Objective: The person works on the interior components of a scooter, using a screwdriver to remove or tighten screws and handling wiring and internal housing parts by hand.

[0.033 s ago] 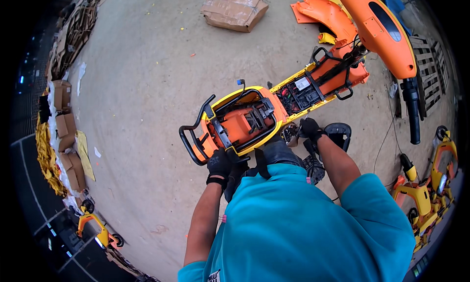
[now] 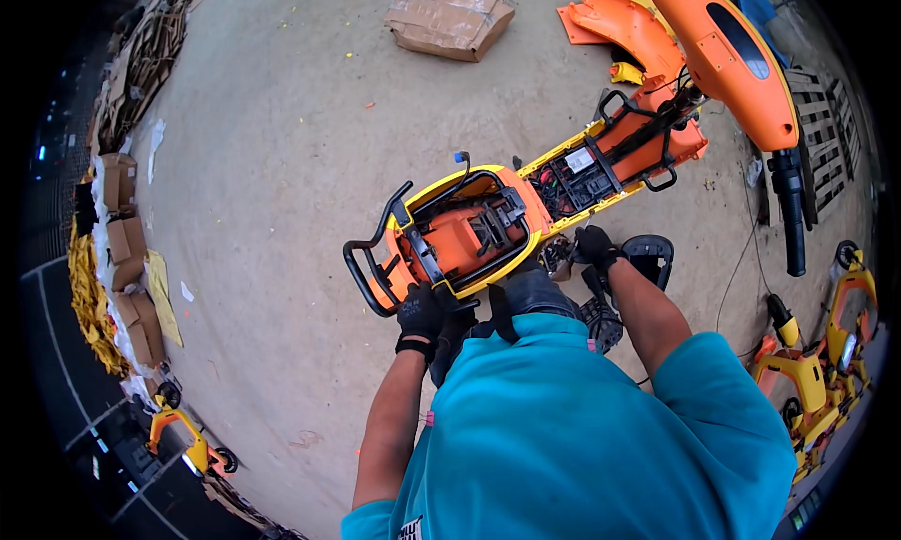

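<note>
Scooter [image 2: 526, 207], orange and yellow, lies stripped at frame centre on the concrete floor [image 2: 282, 165], seat off, inner compartment exposed; body runs from lower left to upper right.

Left hand [image 2: 419, 312], black glove, sits at the rear end of the scooter, lower centre. Fingers curled and pressed onto the yellow rim just beside the black grab rail [image 2: 368, 258]; whether it actually clamps the rim, cannot tell.

Right hand [image 2: 595, 246], also gloved, is right of centre, against the scooter's underside edge near the wiring bay. Fingers bent, pressed together; what they pinch, if anything, is hidden.

Person wears a teal shirt, filling the lower frame.

Surroundings:
- Black footrest part [image 2: 652, 256] just beside right hand.
- Orange front panel [image 2: 727, 57] w/ black handlebar grip, upper right.
- Loose orange fairing [image 2: 624, 24], top centre-right.
- Flattened cardboard box [image 2: 450, 16], top centre.
- Wooden pallet [image 2: 826, 136], right edge.
- Stacked cartons [image 2: 122, 230], left edge.
- More yellow scooters [image 2: 817, 371], lower right.
</note>
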### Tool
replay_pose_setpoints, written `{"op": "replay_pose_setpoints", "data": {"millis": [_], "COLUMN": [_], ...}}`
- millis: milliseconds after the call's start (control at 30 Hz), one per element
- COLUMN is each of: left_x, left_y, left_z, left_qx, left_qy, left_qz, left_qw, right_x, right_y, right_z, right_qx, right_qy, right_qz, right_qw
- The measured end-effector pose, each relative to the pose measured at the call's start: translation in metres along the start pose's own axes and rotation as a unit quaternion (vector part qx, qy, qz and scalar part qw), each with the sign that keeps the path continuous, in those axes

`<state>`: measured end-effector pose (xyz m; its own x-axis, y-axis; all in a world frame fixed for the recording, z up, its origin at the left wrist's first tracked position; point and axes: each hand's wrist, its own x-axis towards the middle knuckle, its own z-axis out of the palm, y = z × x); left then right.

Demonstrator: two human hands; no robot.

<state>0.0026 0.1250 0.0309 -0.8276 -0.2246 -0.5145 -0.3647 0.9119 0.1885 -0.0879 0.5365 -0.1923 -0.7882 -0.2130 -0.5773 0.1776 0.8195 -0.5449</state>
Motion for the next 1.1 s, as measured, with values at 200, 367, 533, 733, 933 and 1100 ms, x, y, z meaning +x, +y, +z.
{"op": "replay_pose_setpoints", "data": {"millis": [200,367,533,733,933,1100], "left_x": [0.0,-0.003,-0.012,-0.013,-0.009,-0.001], "left_y": [-0.012,-0.012,-0.021,-0.03,-0.025,-0.027], "left_z": [0.008,0.009,0.008,0.013,0.015,0.02], "left_qx": [-0.042,0.004,0.005,-0.013,-0.024,-0.021], "left_qy": [0.016,-0.021,-0.008,-0.012,0.0,0.003], "left_qz": [0.122,0.051,0.04,0.068,0.083,0.102], "left_qw": [0.991,0.998,0.999,0.998,0.996,0.995], "right_x": [-0.011,-0.019,-0.014,-0.014,-0.019,-0.02], "right_y": [-0.023,-0.042,-0.037,-0.049,-0.056,-0.048], "right_z": [-0.015,-0.027,-0.02,-0.022,-0.031,-0.028], "right_qx": [0.06,0.12,0.128,0.126,0.165,0.167], "right_qy": [-0.018,-0.021,-0.024,-0.037,-0.034,0.004], "right_qz": [-0.003,0.093,0.101,0.07,0.125,0.076], "right_qw": [0.998,0.988,0.986,0.989,0.978,0.983]}}
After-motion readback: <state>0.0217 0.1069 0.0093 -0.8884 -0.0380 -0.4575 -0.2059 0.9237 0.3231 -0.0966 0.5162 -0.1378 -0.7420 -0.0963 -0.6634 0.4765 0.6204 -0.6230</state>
